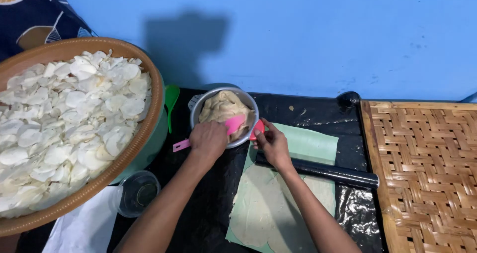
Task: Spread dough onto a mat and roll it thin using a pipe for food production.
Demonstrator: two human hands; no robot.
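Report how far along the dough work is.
Done: one thin dough sheet lies rolled flat on the green mat, the black rolling pin resting across it. In hand: the left hand works a pink scraper in the metal bowl; the right hand steadies its rim. Left: the bowl's dough lump.

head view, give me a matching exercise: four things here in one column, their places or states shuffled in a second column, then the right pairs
Things:
1. pink spatula
2. black rolling pin
3. flattened dough sheet
4. green spoon

Places or states:
A. spread out on the green sheet
B. lying between the woven tray of white chips and the metal bowl
C. held by the left hand over the dough in the metal bowl
D. lying across the green sheet, just beyond the right hand

Pairs: 1-C, 2-D, 3-A, 4-B
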